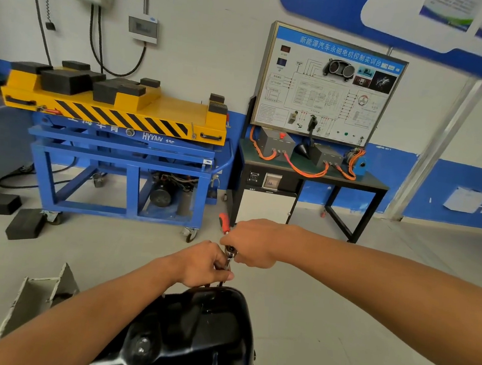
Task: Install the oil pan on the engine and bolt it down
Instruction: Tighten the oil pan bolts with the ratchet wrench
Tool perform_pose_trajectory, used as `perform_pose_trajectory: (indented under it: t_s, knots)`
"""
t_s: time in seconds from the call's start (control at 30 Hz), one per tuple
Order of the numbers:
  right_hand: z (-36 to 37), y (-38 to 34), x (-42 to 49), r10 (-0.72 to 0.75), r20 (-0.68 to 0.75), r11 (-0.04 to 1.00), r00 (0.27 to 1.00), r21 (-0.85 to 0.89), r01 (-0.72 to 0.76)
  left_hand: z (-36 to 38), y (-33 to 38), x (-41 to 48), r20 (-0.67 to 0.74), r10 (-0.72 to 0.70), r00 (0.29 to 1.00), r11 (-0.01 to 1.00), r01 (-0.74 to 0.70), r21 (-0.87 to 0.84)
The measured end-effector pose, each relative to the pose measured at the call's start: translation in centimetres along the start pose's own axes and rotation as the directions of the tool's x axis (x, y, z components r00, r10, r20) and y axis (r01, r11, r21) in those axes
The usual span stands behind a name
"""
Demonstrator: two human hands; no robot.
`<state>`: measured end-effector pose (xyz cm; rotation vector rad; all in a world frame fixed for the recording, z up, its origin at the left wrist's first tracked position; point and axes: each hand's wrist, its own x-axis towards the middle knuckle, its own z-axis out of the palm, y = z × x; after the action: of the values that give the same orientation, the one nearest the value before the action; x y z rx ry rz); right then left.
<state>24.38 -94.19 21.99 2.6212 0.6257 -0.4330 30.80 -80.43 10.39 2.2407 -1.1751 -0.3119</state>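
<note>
Bare left forearm (95, 312), bare right forearm (372, 275)

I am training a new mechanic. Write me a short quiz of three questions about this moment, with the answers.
1. True or false: the right hand rests idle on the oil pan.
2. What colour is the handle of the ratchet? A) blue B) orange-red C) green
3. Fill in: the left hand pinches the tool's shaft over the pan's ___ edge (near or far, seen from the person).

Key: 1 false, it holds the ratchet; 2 B; 3 far.
</note>
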Motion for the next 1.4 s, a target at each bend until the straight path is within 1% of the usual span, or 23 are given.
perform_pose_trajectory:
  t_s: [0.1,0.3,0.5,0.67,0.73,0.8,0.87,0.93,1.1,1.23,1.3,1.4]
  knots:
    - [0.0,-0.1,0.4,0.014,-0.022,0.999,1.000,-0.044,-0.015,0.0,0.0,-0.1,0.006,-0.022,1.000,1.000,0.022,0.002]
    - [0.3,0.1,0.8,0.061,-0.036,0.998,0.997,-0.023,-0.062,0.0,0.0,-0.1,0.014,-0.039,0.999,0.999,0.038,0.001]
    - [0.9,0.1,0.8,0.173,-0.084,0.983,0.981,0.081,-0.166,0.0,0.0,-0.1,0.028,-0.036,0.999,0.999,0.036,-0.010]
    - [1.6,-0.5,1.3,0.283,-0.072,0.943,0.956,0.202,-0.264,0.0,0.0,-0.2,0.012,-0.014,1.000,0.999,0.014,-0.045]
    - [1.6,-0.5,1.4,0.295,-0.069,0.933,0.953,0.235,-0.272,0.0,-0.2,-0.1,0.015,-0.014,1.000,0.997,0.015,-0.070]
    - [1.4,-0.4,1.2,0.287,-0.053,0.933,0.957,0.241,-0.266,0.1,-0.2,0.0,0.034,-0.016,0.999,0.998,0.018,-0.056]
    - [1.1,-0.2,1.1,0.270,-0.010,0.937,0.963,0.233,-0.261,0.1,-0.1,0.2,0.063,-0.030,0.998,0.999,0.031,-0.024]
    - [0.8,0.0,0.9,0.255,0.002,0.947,0.967,0.202,-0.250,0.1,0.0,0.3,0.087,-0.038,0.996,0.999,0.037,0.010]
    - [0.1,0.0,0.5,0.226,-0.028,0.969,0.974,0.109,-0.222,0.0,0.1,0.4,0.115,-0.034,0.993,0.999,0.030,0.040]
    - [0.4,-0.4,0.5,0.236,-0.070,0.970,0.969,0.075,-0.231,-0.1,0.2,0.4,0.107,-0.037,0.994,0.999,0.035,0.021]
    - [0.8,-0.6,0.5,0.230,-0.086,0.973,0.970,0.031,-0.228,-0.1,0.2,0.3,0.108,-0.039,0.993,0.999,0.039,0.002]
    - [0.8,-0.9,0.2,0.202,-0.065,0.979,0.977,-0.004,-0.203,-0.2,0.3,0.3,0.121,-0.044,0.992,0.999,0.042,0.013]
